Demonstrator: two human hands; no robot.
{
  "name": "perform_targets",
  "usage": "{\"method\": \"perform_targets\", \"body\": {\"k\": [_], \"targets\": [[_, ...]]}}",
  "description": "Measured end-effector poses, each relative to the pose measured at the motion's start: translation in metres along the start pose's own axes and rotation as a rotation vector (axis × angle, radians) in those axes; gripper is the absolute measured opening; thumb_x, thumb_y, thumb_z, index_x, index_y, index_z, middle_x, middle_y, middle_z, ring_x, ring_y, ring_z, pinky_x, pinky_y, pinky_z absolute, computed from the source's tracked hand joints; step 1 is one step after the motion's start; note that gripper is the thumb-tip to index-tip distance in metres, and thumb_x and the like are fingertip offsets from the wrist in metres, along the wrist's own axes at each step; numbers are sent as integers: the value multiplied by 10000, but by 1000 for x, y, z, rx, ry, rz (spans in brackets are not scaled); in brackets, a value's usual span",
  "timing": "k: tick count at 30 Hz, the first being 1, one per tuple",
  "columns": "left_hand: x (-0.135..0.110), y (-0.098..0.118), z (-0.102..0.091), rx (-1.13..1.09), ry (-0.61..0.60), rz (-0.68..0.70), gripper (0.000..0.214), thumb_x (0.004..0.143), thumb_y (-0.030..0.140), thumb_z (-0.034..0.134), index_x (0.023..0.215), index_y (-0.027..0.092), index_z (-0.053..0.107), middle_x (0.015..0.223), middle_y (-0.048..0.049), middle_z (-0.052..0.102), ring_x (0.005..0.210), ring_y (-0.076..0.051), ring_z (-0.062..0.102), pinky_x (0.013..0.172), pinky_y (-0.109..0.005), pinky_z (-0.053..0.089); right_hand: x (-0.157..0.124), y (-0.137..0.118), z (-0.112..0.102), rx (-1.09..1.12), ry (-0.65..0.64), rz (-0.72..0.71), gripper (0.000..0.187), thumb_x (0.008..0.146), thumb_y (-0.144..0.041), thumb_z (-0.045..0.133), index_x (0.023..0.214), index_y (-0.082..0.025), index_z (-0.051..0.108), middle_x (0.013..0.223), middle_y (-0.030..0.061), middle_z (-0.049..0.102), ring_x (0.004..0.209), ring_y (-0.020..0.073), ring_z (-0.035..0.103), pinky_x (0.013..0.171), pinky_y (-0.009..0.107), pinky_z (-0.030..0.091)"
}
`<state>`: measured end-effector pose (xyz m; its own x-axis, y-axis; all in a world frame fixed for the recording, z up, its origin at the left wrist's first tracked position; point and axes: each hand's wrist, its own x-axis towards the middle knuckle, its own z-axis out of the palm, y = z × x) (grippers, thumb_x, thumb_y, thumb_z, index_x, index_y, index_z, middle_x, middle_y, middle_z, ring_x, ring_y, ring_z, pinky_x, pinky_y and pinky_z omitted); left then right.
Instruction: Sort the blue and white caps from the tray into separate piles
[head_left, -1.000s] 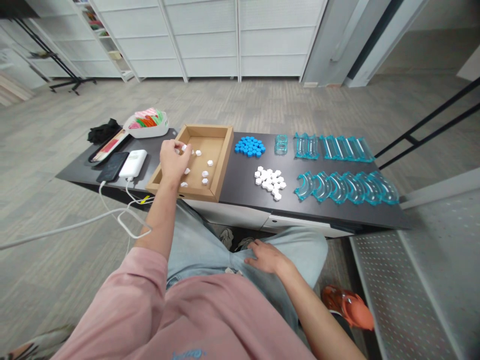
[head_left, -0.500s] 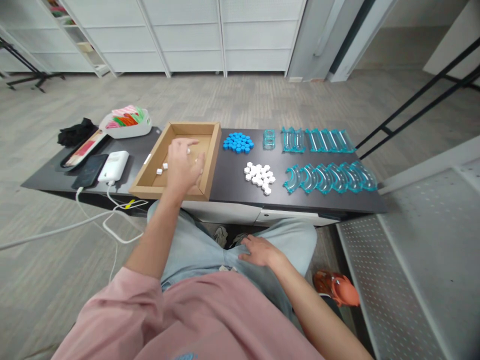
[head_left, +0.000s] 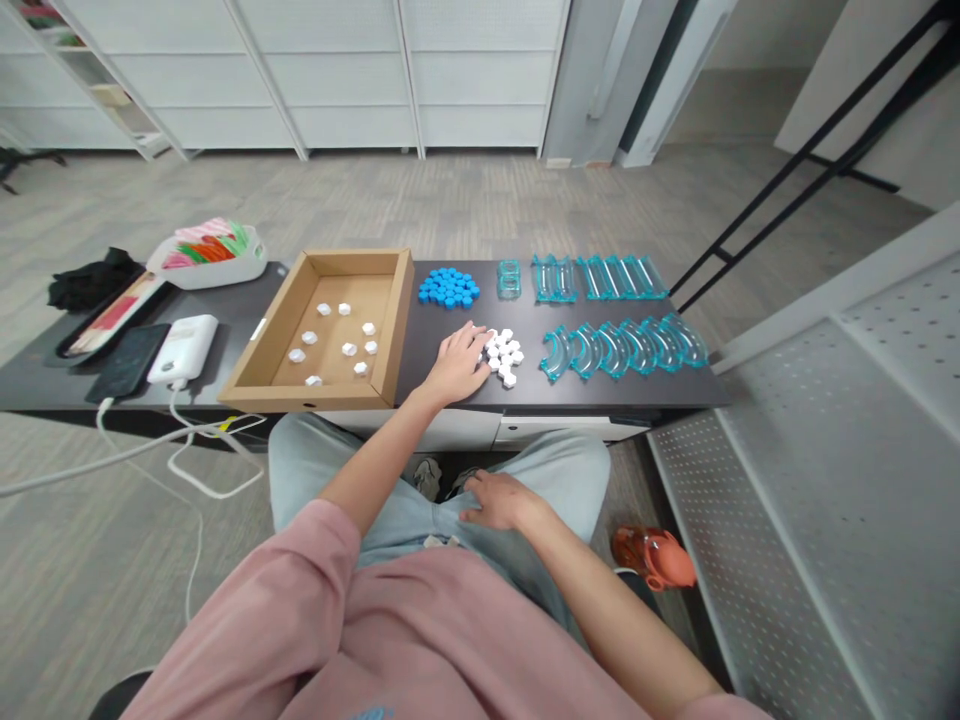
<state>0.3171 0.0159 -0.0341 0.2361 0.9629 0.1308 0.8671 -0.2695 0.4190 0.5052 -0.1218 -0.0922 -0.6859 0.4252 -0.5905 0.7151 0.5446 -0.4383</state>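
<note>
My left hand [head_left: 456, 366] reaches across to the near side of the dark tabletop. Its outstretched fingers lie at the left edge of a cluster of white hexagonal pieces [head_left: 504, 356], touching or covering a few of them. To its left is an open cardboard box [head_left: 403, 330], where several white hexagonal pieces [head_left: 349, 349] lie scattered on the bottom. A pile of small blue pieces [head_left: 448, 288] sits just beyond the hand. My right hand [head_left: 496, 498] rests on my lap with its fingers loosely stretched, holding nothing.
Clear teal-edged curved parts [head_left: 624, 347] stand in rows at the right, with straight ones [head_left: 622, 278] behind. On the left lie a white power bank [head_left: 183, 350], a phone [head_left: 127, 362], cables and a white basket [head_left: 256, 262]. An orange-lidded bottle [head_left: 666, 560] stands on the floor.
My left hand has left the cardboard box and moved right to the white cluster. More white pieces now show in the box. My right hand stays on my lap; the view has shifted slightly.
</note>
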Motion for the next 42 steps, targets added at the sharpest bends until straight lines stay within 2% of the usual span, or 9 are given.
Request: {"method": "perform_targets", "body": {"k": [4, 7, 11, 17, 28, 32, 36, 39, 42], "targets": [[-8, 5, -5, 39, 65, -37, 629, 1087, 294, 594, 1703, 169, 632, 1672, -232, 653, 1634, -402, 519, 1321, -585, 466, 0, 0, 2, -8, 10, -20, 558, 1079, -519, 764, 1493, -146, 791, 1469, 212, 806, 1267, 360, 834, 1018, 408, 631], [-10, 6, -8, 81, 75, -97, 583, 1080, 343, 624, 1647, 217, 672, 1559, -209, 691, 1500, -407, 580, 1238, -577, 506, 0, -1, 3, -20, 8, -29, 535, 1088, -511, 757, 1480, -149, 786, 1477, 201, 801, 1277, 344, 828, 1024, 390, 620], [-10, 6, -11, 113, 84, -157, 350, 1070, 355, 649, 1388, 300, 786, 1441, -178, 718, 1388, -412, 619, 1161, -586, 519, 0, -2, 2, -35, 1, -24, 538, 1091, -523, 748, 1484, -157, 773, 1458, 189, 800, 1262, 329, 830, 1002, 371, 617], [-15, 14, -16, 156, 87, -165, 157, 1070, 342, 661, 1109, 282, 801, 1245, -165, 770, 1273, -404, 681, 1065, -564, 548, -1, 0, 1, -15, -12, -15, 569, 1089, -515, 734, 1514, -139, 757, 1503, 218, 782, 1299, 357, 816, 1032, 399, 604], [-17, 28, -24, 103, 79, -157, 153, 1062, 327, 688, 1140, 313, 819, 1238, -148, 789, 1259, -394, 704, 1068, -579, 583, -3, 0, -3, 8, -24, -24, 566, 1090, -465, 730, 1534, -114, 756, 1525, 253, 770, 1352, 390, 803, 1090, 430, 604], [-17, 36, -45, 105, 174, -103, 123, 1076, 301, 671, 1118, 251, 775, 1211, -158, 776, 1242, -349, 690, 1094, -535, 563, -5, -1, -4, 0, -42, -9, 588, 1100, -474, 716, 1571, -122, 738, 1535, 246, 772, 1392, 389, 794, 1126, 432, 604], [-18, 9, -88, 101, 413, -126, 56, 1047, 289, 667, 1039, 244, 700, 1145, -125, 767, 1155, -305, 685, 1062, -484, 549, -6, 1, -4, -12, -42, 9, 566, 1107, -478, 696, 1572, -159, 738, 1535, 216, 780, 1399, 371, 794, 1135, 426, 600], [-28, -38, -120, 111, 570, -296, 51, 989, 281, 690, 982, 259, 644, 1086, -100, 750, 1100, -305, 682, 1033, -473, 543, -5, 1, -3, -11, -32, 9, 559, 1105, -474, 698, 1562, -155, 744, 1516, 216, 788, 1379, 369, 801, 1116, 424, 603], [-46, -86, -143, 113, 637, -448, 102, 938, 269, 705, 928, 265, 603, 1021, -87, 720, 1057, -301, 680, 1014, -459, 542, -3, 1, 1, -4, -15, 5, 529, 1095, -470, 724, 1511, -148, 778, 1478, 222, 802, 1320, 373, 822, 1073, 421, 616]]}}
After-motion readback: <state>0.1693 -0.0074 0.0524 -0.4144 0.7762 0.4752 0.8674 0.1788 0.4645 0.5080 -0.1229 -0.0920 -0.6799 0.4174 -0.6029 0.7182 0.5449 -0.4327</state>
